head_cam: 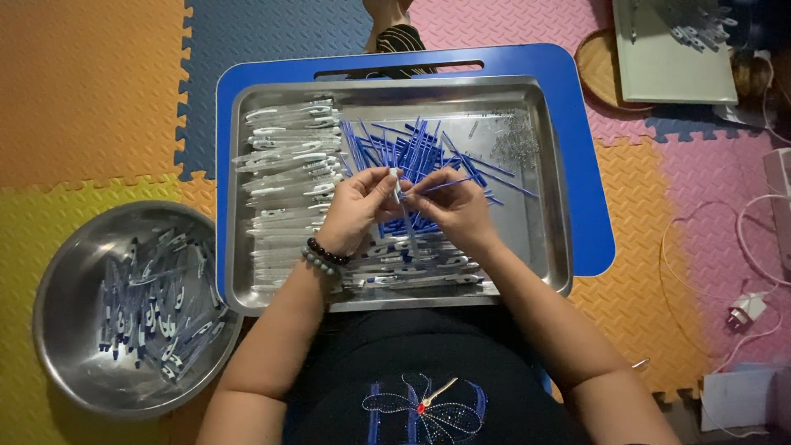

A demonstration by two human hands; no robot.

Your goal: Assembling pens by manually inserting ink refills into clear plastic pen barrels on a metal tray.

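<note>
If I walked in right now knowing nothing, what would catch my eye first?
Most likely the two hands at the middle: the left hand and the right hand meet over a steel tray, pinching a thin blue refill and a clear pen barrel. The tray holds loose blue refills and rows of clear pen barrels. At lower left, a round steel bowl holds assembled pens on bright foam floor mats.

light: dim, even | glare: soft on steel tray (544, 206); corners darker | focus: slightly soft
</note>
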